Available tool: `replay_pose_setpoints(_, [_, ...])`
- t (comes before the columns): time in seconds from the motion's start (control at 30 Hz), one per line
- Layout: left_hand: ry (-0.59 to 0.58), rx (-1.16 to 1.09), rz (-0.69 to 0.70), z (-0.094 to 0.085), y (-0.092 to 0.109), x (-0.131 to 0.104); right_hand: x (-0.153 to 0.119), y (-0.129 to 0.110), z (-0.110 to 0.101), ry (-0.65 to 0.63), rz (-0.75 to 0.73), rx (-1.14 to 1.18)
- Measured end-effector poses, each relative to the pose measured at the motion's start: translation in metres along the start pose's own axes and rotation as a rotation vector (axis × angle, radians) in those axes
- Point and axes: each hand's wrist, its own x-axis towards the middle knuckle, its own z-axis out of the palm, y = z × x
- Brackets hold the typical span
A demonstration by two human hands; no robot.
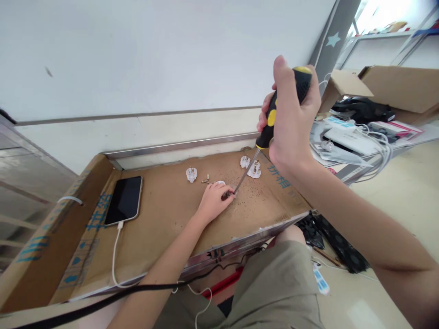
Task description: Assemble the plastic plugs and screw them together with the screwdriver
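My right hand (291,109) is wrapped round the black and yellow handle of a screwdriver (247,170), its thumb raised by the top. The long shaft slants down to the left, and its tip meets a small part (234,193) on the cardboard. Fingers of my left hand (215,198) press round that small part, which they largely hide. Clear plastic plug pieces lie nearby: one (191,174) to the left, others (254,169) behind the shaft. Small metal bits (206,180) rest behind my left hand. Dark specks are scattered over the cardboard right of it.
The cardboard-covered surface (161,224) has a raised left edge. A phone (124,201) with a white cable lies there. A black cable (151,287) crosses below my left arm. At right stand a cardboard box (401,87) and white cables (380,146).
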Motion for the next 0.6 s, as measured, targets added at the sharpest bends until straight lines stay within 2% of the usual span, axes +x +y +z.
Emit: replay_pose_setpoints(0.6, [0.0, -0.008, -0.005, -0.0013, 0.0015, -0.0008, 0.0053, 0.0089, -0.0009, 0.004, -0.004, -0.008])
